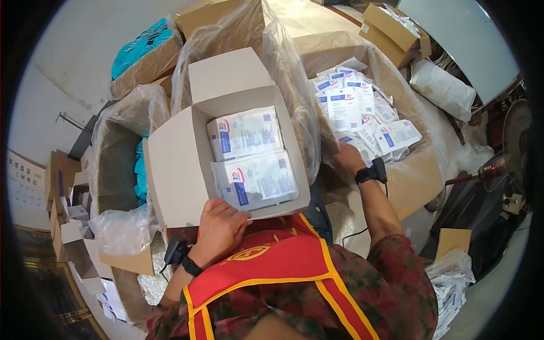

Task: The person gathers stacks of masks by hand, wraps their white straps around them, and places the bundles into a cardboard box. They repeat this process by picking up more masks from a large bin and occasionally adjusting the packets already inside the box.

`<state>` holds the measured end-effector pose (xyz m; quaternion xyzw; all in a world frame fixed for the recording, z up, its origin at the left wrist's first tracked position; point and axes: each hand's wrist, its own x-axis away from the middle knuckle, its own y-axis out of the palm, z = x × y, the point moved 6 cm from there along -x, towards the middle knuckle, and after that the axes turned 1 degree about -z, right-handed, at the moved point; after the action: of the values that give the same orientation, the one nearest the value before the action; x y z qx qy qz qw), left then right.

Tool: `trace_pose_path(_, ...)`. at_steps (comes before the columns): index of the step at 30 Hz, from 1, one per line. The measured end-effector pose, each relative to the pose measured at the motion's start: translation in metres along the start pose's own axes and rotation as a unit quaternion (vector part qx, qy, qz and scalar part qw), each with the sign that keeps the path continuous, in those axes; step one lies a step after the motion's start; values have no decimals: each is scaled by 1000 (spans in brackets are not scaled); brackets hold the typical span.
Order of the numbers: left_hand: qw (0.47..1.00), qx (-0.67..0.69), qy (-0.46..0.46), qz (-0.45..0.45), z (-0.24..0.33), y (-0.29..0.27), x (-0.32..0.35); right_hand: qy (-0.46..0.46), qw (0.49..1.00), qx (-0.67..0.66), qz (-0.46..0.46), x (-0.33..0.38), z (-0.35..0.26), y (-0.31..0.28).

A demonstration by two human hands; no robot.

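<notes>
A white cardboard box (170, 170) stands in front of me with its flaps folded out. Two stacks of flat white packets with blue and red print, a far packet stack (247, 133) and a near packet stack (256, 180), lie side by side in it. My left hand (222, 228) is closed on the box's near edge, fingers curled. At the right, my right hand (349, 157) is at the near left rim of a large brown carton (416, 187), beside its loose packets (345, 107). Its fingers look bent, but their tips are hidden, so any grip there cannot be made out.
Clear plastic liners drape the big cartons, including a tall carton (226, 34) behind the box. Left, a lined carton (116, 175) holds turquoise items; another turquoise-filled carton (141, 73) is farther back. A fan (518, 130) stands at right. A plastic bag (453, 283) lies lower right.
</notes>
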<state>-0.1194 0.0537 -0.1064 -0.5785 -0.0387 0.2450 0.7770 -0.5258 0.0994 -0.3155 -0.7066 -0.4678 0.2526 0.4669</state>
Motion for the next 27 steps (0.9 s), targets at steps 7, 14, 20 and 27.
trace_pose_path(7,1000,27,14,6,0,7,-1,30,998,-23,-52,18,-43,-10)
trace_pose_path(14,1000,6,13,-16,0,17,0,-8,995,-87,-43,23,-36,6)
trace_pose_path(20,997,35,12,-61,4,16,6,-28,993,-108,-39,29,-21,10)
trace_pose_path(27,991,90,3,99,-16,-32,6,-47,965,-229,122,64,-134,-124)
